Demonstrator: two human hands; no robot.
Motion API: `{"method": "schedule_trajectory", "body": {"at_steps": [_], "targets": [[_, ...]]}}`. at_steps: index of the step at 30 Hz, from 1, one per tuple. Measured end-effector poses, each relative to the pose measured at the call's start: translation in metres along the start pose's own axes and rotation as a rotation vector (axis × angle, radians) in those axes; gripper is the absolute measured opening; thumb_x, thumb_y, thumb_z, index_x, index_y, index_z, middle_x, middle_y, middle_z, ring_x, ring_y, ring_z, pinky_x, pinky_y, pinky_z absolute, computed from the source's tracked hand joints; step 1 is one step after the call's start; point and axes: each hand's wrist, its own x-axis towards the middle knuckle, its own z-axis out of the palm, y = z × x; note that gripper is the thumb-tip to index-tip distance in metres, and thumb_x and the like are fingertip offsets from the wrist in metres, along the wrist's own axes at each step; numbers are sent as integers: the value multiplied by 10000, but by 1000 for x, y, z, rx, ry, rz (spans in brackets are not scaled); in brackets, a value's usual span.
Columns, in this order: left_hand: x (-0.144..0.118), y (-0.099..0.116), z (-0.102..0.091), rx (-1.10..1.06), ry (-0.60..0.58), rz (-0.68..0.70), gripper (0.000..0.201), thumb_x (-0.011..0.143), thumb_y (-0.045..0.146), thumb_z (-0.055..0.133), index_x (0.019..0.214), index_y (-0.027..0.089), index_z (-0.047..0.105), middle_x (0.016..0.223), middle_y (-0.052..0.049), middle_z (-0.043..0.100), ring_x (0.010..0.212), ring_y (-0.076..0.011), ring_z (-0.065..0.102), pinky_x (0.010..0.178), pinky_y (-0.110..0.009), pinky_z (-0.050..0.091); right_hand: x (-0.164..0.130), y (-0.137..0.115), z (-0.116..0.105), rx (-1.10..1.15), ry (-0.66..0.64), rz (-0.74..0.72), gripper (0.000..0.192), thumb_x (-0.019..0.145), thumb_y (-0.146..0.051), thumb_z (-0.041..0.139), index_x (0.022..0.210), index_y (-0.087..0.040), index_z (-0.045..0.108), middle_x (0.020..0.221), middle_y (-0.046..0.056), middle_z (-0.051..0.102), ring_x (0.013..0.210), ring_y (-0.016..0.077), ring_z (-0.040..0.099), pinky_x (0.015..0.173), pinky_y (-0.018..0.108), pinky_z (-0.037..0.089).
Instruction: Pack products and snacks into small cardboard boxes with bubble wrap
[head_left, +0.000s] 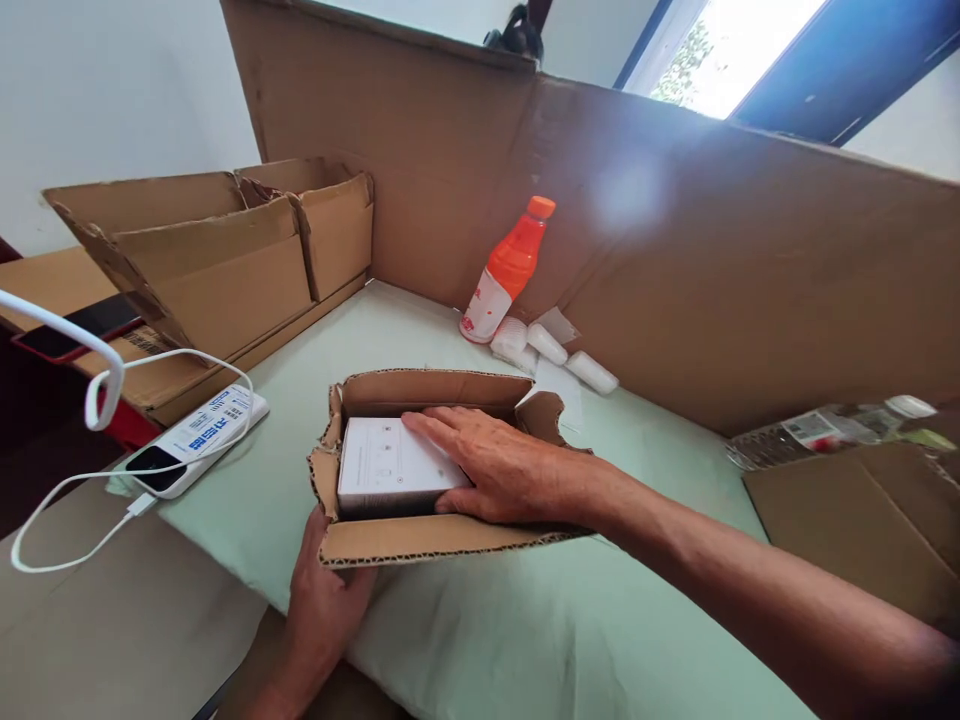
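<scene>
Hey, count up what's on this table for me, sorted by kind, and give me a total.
Open cardboard boxes: 3, one small box under both hands, two at the back left
White box inside the small one: 1
Bottles: 2, one orange, one clear lying down
Power bank: 1
Small white rolls: 3
Total: 10

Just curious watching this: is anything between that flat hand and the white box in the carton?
Nothing visible. The right hand lies flat, directly on the white box, which sits inside the open carton. The left hand holds the carton's near edge.
</scene>
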Motion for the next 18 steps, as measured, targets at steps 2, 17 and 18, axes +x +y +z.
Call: {"method": "schedule_trajectory", "body": {"at_steps": [2, 17, 18], "targets": [[1, 1, -1, 19, 25, -4, 364, 757, 491, 630, 978, 202, 645, 988, -119, 706, 1044, -331, 667, 916, -462, 555, -2, -3, -5, 46, -34, -19, 812, 832, -357, 734, 1544, -156, 400, 1510, 175, 492, 1364, 341, 474, 1126, 496, 398], [6, -5, -3, -32, 11, 3, 535, 702, 570, 643, 1088, 208, 567, 1066, -122, 665, 1065, -339, 636, 960, -492, 502, -122, 53, 126, 904, 872, 552, 357, 816, -379, 632, 1134, -221, 674, 1115, 91, 716, 963, 248, 675, 760, 370, 541], [6, -7, -6, -39, 2, -11, 553, 695, 571, 654, 1105, 210, 566, 1085, -120, 664, 1073, -334, 633, 967, -485, 501, -114, 50, 142, 948, 806, 512, 402, 797, -354, 628, 1175, -219, 661, 1133, 91, 711, 957, 240, 668, 771, 366, 537]]}}
